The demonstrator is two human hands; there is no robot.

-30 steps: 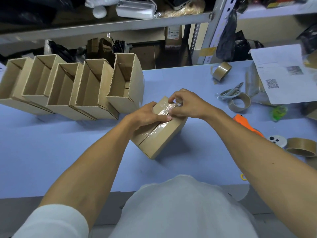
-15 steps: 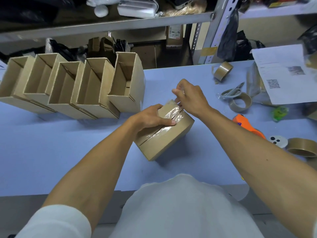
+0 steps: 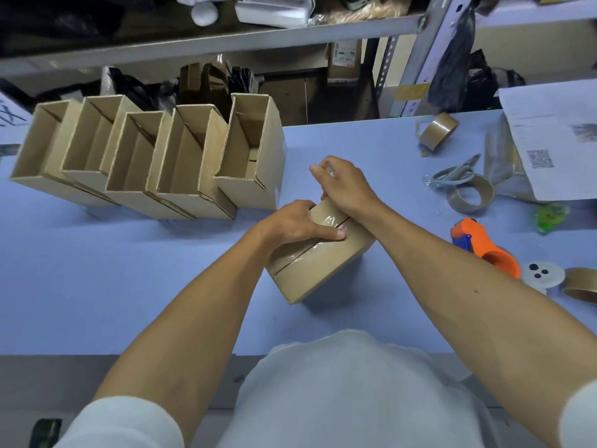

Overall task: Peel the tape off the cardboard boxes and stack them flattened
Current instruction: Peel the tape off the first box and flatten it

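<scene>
A small closed cardboard box (image 3: 323, 270) lies on the blue table (image 3: 129, 270), with clear tape (image 3: 326, 221) along its top seam. My left hand (image 3: 297, 224) presses down on the box's top, thumb across the seam. My right hand (image 3: 342, 185) is above the box's far end and pinches the lifted end of the clear tape between its fingers. Several open, untaped cardboard boxes (image 3: 155, 163) lean in a row at the back left.
To the right lie brown tape rolls (image 3: 437, 130), (image 3: 470, 197), (image 3: 581, 284), scissors (image 3: 452, 173), an orange tape dispenser (image 3: 484, 247), a white disc (image 3: 542, 274) and a printed sheet (image 3: 555, 147). Metal shelving (image 3: 226, 37) rises behind the table.
My right hand has pulled the tape's end up and away from the box's far end. The box has turned and shifted slightly to the right under my left hand.
</scene>
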